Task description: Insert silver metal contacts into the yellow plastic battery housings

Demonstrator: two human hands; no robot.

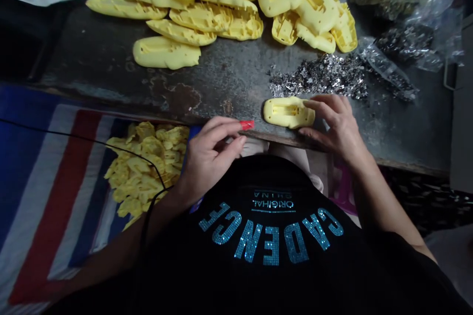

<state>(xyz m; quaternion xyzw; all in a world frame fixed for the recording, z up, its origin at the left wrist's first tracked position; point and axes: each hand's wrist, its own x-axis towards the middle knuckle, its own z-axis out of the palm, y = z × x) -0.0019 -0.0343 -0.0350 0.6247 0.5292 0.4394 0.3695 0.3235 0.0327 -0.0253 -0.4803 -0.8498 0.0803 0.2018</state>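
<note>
One yellow plastic casing half lies near the table's front edge, its long recess facing up. My right hand has its fingers on the right end of that casing, with the thumb at the lower side. To the left, my left hand hovers by the edge, apart from the casing. A red wrap covers its index fingertip. Its index finger and thumb are slightly apart with nothing visible between them; the other fingers are partly hidden. Just behind the casing is a heap of small shiny metal pieces.
Many more yellow casings are piled along the back of the dark table. Clear plastic bags of metal parts stand at the back right. Below the left edge is a container of yellow parts. A black cable crosses at left.
</note>
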